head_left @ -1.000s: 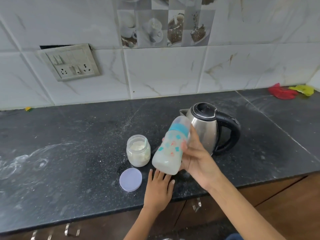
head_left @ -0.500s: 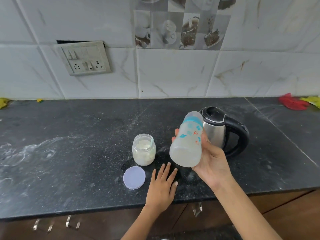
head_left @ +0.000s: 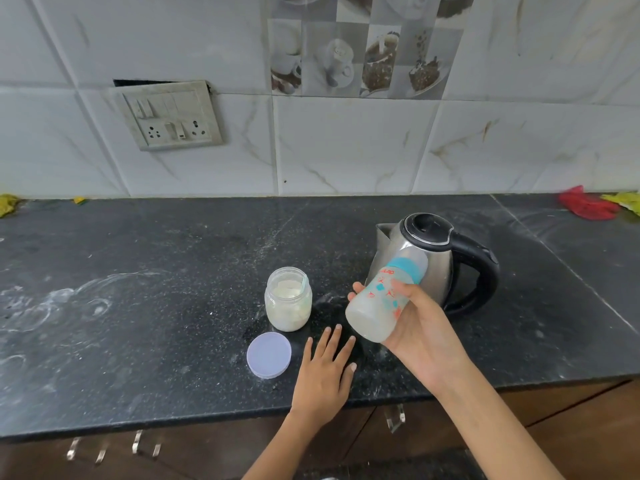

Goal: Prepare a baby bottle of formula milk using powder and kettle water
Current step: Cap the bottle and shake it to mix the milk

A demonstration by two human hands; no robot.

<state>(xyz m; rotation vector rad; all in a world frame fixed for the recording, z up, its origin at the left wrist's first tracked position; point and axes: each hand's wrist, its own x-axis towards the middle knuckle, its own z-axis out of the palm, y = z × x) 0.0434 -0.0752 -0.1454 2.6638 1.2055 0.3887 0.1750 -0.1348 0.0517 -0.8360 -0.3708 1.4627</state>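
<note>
My right hand (head_left: 420, 336) grips a capped baby bottle (head_left: 381, 299) with a teal collar and milky liquid inside, held tilted above the counter, top leaning up and right. Behind it stands a steel kettle (head_left: 438, 261) with a black lid and handle. To the left an open glass jar (head_left: 288, 299) holds white powder with a pale scoop inside. Its lilac lid (head_left: 269, 355) lies flat in front of it. My left hand (head_left: 323, 370) rests palm down on the black counter (head_left: 138, 306), fingers spread, just right of the lid.
Powder smears mark the counter at the left. A switch and socket plate (head_left: 169, 116) sits on the tiled wall. Red and yellow cloths (head_left: 588, 204) lie at the far right by the wall. Cabinet handles (head_left: 394, 417) show under the counter's front edge.
The bottle in my right hand has swung from more upright to tilted further right and dropped slightly. My left hand stays flat on the counter.
</note>
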